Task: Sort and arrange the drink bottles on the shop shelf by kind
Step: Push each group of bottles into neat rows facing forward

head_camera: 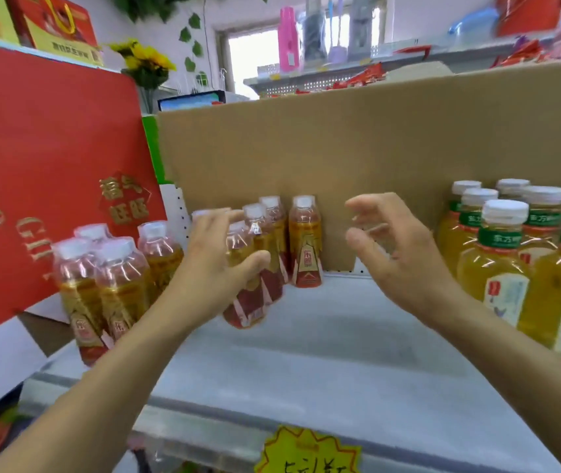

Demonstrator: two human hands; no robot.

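- Our left hand grasps the front red-label bottle. The thumb curls across its shoulder and the fingers reach round behind it.
- That bottle stands in the middle of the shelf, touching the other red-label bottles packed right behind it. Its long axis runs close to upright, cap up, perhaps with a slight lean. We cannot tell whether its base is on the shelf or just lifted.
- Our right hand holds nothing. Its fingers are spread and loosely curved, and it hovers over the bare stretch of shelf.
- A lone red-label bottle stands upright against the cardboard sheet. It lies between our two hands, slightly nearer the left hand.
- A second red-label cluster sits to the left of our left hand, beside the red gift box. The green-label bottles stand well apart on the far right, beyond our right hand.
- We judge that the coming move turns on this: every red-label bottle lies left of the open gap, and the left hand is the nearer one to them.
- Closing the red group towards the left cluster looks like a short sideways shift that keeps the bottle vertical.
- The lone bottle is the only red one the right hand could reach easily.
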